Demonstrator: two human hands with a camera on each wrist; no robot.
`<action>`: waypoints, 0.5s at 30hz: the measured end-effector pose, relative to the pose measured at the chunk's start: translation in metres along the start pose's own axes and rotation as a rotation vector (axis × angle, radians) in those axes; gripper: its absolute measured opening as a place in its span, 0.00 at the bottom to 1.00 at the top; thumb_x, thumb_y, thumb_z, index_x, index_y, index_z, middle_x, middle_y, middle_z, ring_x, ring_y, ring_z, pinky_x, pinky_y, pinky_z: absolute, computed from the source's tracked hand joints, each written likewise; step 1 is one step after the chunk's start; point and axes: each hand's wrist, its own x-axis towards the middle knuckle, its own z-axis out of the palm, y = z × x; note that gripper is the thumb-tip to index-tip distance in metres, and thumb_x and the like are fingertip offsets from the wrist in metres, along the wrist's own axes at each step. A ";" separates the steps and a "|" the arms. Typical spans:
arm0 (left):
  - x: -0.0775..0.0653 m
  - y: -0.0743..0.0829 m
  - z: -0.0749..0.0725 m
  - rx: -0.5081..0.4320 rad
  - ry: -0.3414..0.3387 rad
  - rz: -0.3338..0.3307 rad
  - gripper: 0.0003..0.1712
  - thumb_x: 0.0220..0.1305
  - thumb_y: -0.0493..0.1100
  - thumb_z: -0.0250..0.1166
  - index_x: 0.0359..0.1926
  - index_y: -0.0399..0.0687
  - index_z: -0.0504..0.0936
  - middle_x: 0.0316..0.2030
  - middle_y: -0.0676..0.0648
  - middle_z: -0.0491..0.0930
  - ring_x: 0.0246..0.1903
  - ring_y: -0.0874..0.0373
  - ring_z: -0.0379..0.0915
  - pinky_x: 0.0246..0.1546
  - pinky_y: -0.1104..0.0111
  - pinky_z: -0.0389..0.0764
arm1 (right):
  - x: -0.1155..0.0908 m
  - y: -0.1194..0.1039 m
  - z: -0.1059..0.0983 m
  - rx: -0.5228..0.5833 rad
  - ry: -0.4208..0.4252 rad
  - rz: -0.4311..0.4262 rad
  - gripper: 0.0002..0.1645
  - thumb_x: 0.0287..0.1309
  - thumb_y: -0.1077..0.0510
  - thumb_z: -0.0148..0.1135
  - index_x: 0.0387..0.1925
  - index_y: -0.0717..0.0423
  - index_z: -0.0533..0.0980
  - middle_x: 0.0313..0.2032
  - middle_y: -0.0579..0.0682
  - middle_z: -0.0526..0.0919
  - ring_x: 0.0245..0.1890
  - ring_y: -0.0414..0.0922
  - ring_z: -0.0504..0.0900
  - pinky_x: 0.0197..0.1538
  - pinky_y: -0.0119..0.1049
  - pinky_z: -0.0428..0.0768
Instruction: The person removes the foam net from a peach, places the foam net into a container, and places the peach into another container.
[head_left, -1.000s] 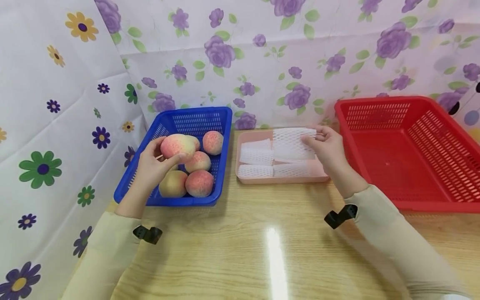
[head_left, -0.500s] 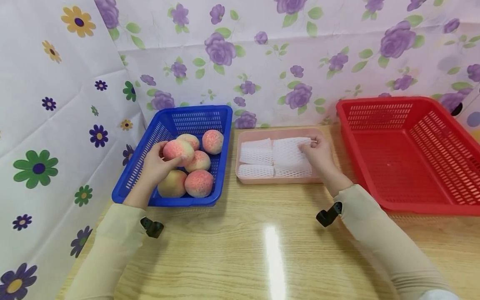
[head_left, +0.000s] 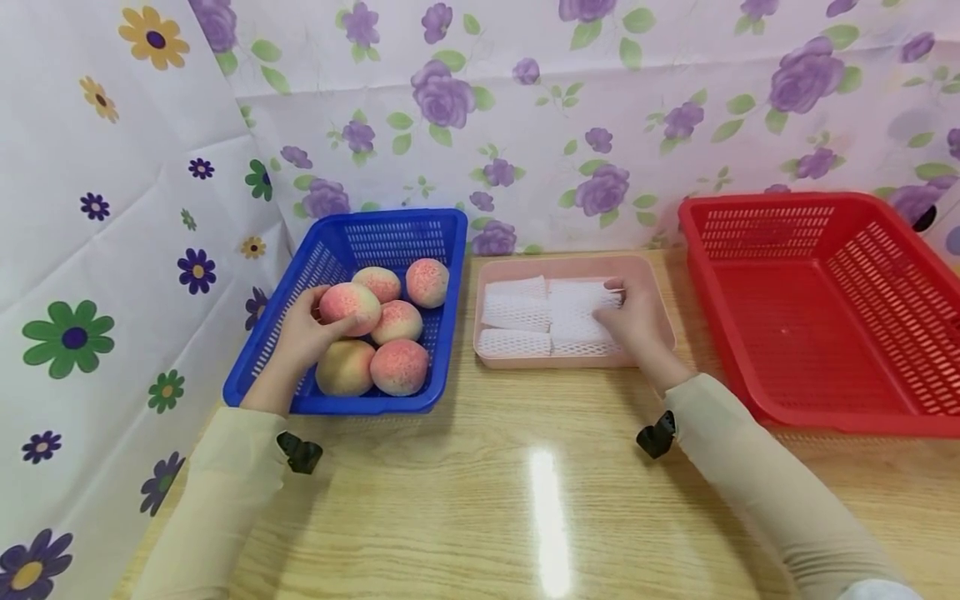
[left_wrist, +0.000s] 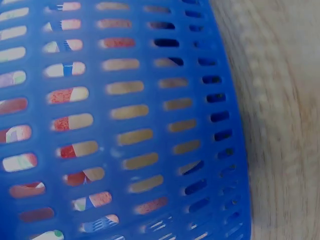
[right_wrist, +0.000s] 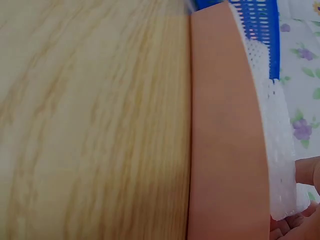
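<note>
In the head view, my left hand [head_left: 300, 337] grips a pink-and-yellow peach [head_left: 350, 308] over the blue basket [head_left: 390, 403]. Several more peaches [head_left: 400, 367] lie in that basket around it. On the right, my right hand [head_left: 639, 323] pinches the right end of a white foam net sleeve [head_left: 577, 310] lying in the pink tray [head_left: 525, 362]. The right wrist view shows a finger [right_wrist: 306, 171] and fingertips beneath at the end of the sleeve [right_wrist: 281, 150]. From the left wrist only the basket's slotted wall [left_wrist: 150, 120] shows, with peaches behind it; the left hand is hidden there.
More white foam net sleeves [head_left: 515, 304] lie in the left half of the tray. A large red basket [head_left: 723, 333] stands to the right of it. Behind them hangs a flowered cloth [head_left: 525, 150]. The wooden table [head_left: 450, 500] extends in front.
The right hand has lowered the raised foam net sleeve flat into the tray and shifted slightly. The left hand with its peach has moved slightly down and left over the blue basket.
</note>
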 end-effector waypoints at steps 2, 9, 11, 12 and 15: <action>0.000 -0.001 0.000 0.006 -0.003 0.001 0.47 0.60 0.49 0.66 0.70 0.32 0.52 0.65 0.30 0.61 0.62 0.38 0.61 0.64 0.48 0.65 | 0.000 0.002 0.002 -0.016 -0.001 -0.028 0.25 0.48 0.73 0.59 0.52 0.73 0.67 0.47 0.69 0.73 0.47 0.57 0.70 0.53 0.46 0.72; 0.002 -0.002 0.002 0.022 -0.040 0.028 0.47 0.59 0.47 0.67 0.70 0.31 0.51 0.65 0.29 0.59 0.62 0.37 0.60 0.64 0.48 0.65 | -0.002 0.008 0.004 -0.111 0.011 -0.091 0.27 0.48 0.74 0.60 0.52 0.74 0.65 0.51 0.71 0.70 0.52 0.64 0.69 0.59 0.54 0.69; 0.002 -0.001 0.002 0.033 -0.050 0.041 0.47 0.59 0.45 0.67 0.70 0.30 0.50 0.64 0.29 0.59 0.61 0.37 0.61 0.63 0.47 0.66 | -0.003 0.006 0.003 -0.150 0.022 -0.109 0.28 0.48 0.73 0.61 0.53 0.73 0.65 0.51 0.71 0.70 0.53 0.64 0.68 0.60 0.54 0.67; 0.003 -0.001 0.002 0.040 -0.057 0.044 0.48 0.59 0.45 0.67 0.70 0.30 0.50 0.65 0.28 0.59 0.62 0.37 0.60 0.63 0.47 0.66 | -0.003 0.005 0.002 -0.167 0.031 -0.119 0.29 0.48 0.72 0.62 0.54 0.73 0.66 0.51 0.71 0.70 0.53 0.64 0.67 0.61 0.55 0.66; 0.004 0.001 0.002 0.047 -0.074 0.040 0.50 0.58 0.46 0.68 0.70 0.30 0.48 0.65 0.28 0.58 0.62 0.37 0.60 0.64 0.47 0.65 | -0.003 0.000 -0.003 -0.222 0.049 -0.137 0.30 0.49 0.70 0.64 0.55 0.71 0.67 0.52 0.70 0.71 0.55 0.64 0.66 0.62 0.55 0.64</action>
